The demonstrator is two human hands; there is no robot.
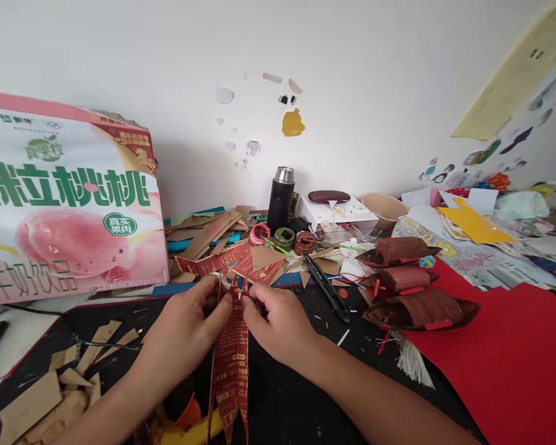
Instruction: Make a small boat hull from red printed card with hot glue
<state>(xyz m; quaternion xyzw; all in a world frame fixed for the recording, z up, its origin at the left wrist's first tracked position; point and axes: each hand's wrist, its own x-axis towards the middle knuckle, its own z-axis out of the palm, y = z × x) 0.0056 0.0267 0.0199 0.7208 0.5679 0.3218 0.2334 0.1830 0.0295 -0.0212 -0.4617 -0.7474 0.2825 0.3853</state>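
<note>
Between my hands is a folded piece of red printed cardboard (227, 364) with gold lettering, long and narrow, its points facing up and down. My left hand (180, 327) pinches its upper left part, thumb across the printed face. My right hand (278, 321) grips the upper right edge between thumb and fingers. A bit of white shows by the right fingertips, too small to name. Just right of my right hand lies a dark green utility knife (327, 287) on the black mat (301, 395).
Three small brown model boats (421, 309) sit right, by red corrugated sheet (505, 352). A large drink carton (69, 204) stands left. Cardboard scraps (30, 402) lie lower left, with more behind my hands. A black thermos (280, 201) and small open jars (284, 238) stand near the wall.
</note>
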